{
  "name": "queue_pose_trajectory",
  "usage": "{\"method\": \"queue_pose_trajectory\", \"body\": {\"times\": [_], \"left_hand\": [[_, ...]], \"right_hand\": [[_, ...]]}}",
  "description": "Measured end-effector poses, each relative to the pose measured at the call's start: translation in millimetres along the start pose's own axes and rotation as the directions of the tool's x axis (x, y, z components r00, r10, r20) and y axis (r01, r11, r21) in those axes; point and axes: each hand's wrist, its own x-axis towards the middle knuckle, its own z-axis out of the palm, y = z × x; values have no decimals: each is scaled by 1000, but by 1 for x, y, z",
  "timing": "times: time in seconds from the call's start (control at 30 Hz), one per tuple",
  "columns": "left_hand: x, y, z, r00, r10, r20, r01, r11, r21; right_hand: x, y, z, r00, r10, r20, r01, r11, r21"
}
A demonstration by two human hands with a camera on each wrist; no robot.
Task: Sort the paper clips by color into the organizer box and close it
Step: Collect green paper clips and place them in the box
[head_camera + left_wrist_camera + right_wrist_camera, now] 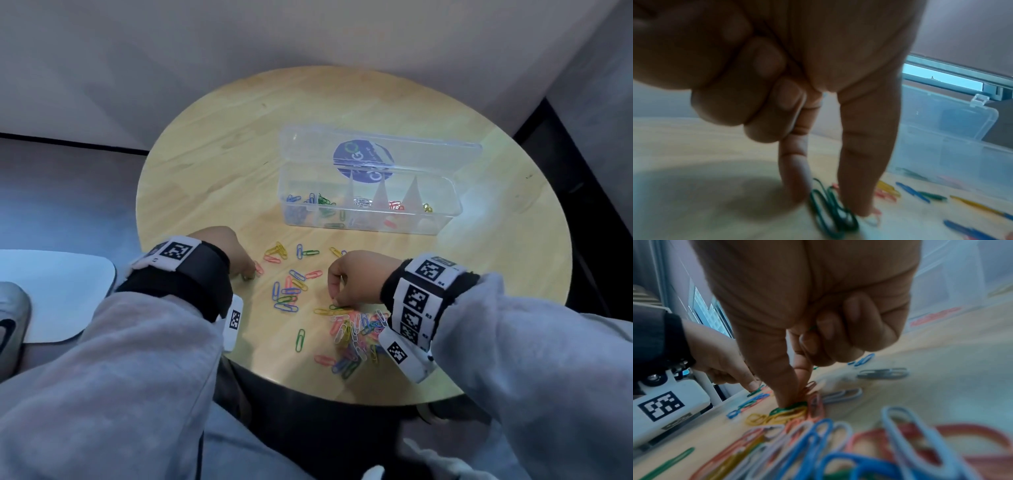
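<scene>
Grey sleeves [120,359] fill the bottom of the head view, and beyond them both hands work low on the round worktop [212,144]. Left hand [222,251], at 9 o'clock of the loose scatter, has index finger and thumb straightened down onto green paper clips [830,209] lying on the wood, the other fingers curled into the palm; whether the clips are pinched or only pressed cannot be told. Right hand [356,277], at 4 o'clock of the scatter, has thumb and index finger narrowed onto a green clip [791,408] at the edge of the mixed pile [356,339], and a trace of green shows among its curled fingers. Progress is judged as early to middle: the organizer box [445,219], at 1 o'clock toward the far side, stands with its lid [301,144] up and a few blue, green, white, red and yellow clips in separate compartments. Many loose paper clips [291,287] remain on the wood, so most sorting and the closing are still to do. Room is fair: bare wood lies between scatter and box, but the pile sits near the worktop's front edge at 6 o'clock, where clips could slide off.
</scene>
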Motion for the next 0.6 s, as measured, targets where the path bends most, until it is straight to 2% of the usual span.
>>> {"method": "queue_pose_trajectory", "body": {"times": [0.13,0.33,0.6], "left_hand": [[1,5,4,1000,29,-10,-29,1000,-1],[7,8,10,998,66,-22,-66,998,7],[7,6,11,993,116,-10,-117,993,-31]], "right_hand": [[1,1,2,1000,-12,-19,12,1000,-13],[0,8,0,999,-8,-42,12,997,73],[-1,3,2,1000,-7,12,7,998,-67]]}}
